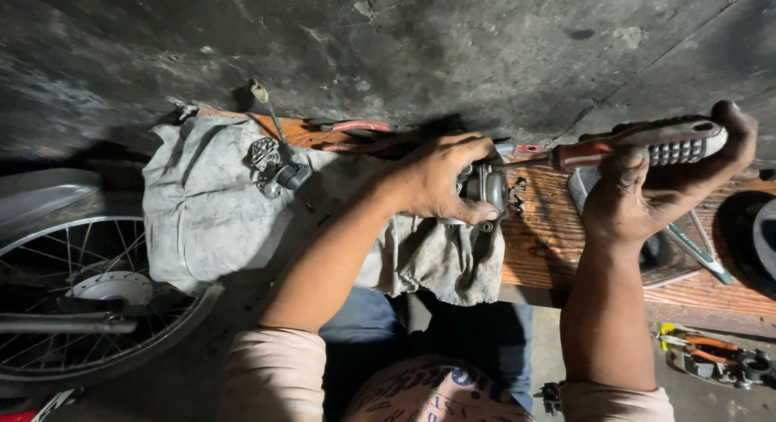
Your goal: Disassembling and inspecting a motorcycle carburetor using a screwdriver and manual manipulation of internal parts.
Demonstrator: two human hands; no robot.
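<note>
- Here, the left hand (pixel 436 183) is seen closed around a small grey metal part (pixel 485 192), which is pressed down on the grey rag (pixel 210 212) near the far edge of the wooden surface (pixel 550 244).
- The right hand (pixel 647 196) is wrapped tightly around the handle of a screwdriver (pixel 647 145), with the thumb hooked over the butt end; the shaft is laid level and its tip is brought to the metal part.
- Two hands are counted, both belonging to the person; one screwdriver is held.
- One rag is spread over the left end of the surface, its corner hanging over the near edge.
- One small metal fitting with a cable (pixel 275 167) is rested on the rag, well apart from the left hand.
- A few small screws or bits (pixel 519 197) are scattered on the bare wood just beside the metal part; their number cannot be counted surely.
- One spoked wheel (pixel 89 293) is cut off at the left edge of the picture.
- Orange-handled pliers (pixel 711 349) are left on the floor by the right forearm.
- Most of the metal part is hidden under the fingers, so its shape is hard to make out.
- A flat tool (pixel 695 248) under the right wrist is partly covered.
</note>
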